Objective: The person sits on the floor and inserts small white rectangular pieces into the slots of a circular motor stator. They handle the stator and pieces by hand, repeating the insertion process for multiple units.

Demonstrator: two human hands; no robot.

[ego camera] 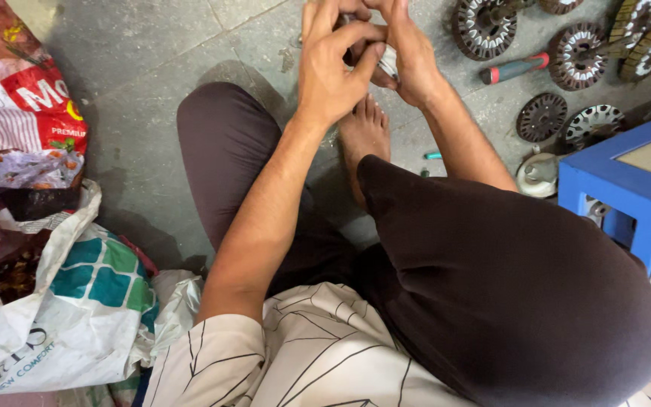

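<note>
I sit on a grey stone floor with my knees raised. My left hand (333,64) and my right hand (408,49) are held together above my bare foot (365,136), near the top edge of the view. Both close around a small silvery part (388,62), of which only a sliver shows between the fingers. What kind of part it is cannot be told.
Several round motor stators (482,29) with copper-coloured windings lie on the floor at the upper right, beside a red-handled screwdriver (515,68) and a white round cap (538,175). A blue table (618,181) stands at the right. Printed sacks (32,120) and plastic bags pile up at the left.
</note>
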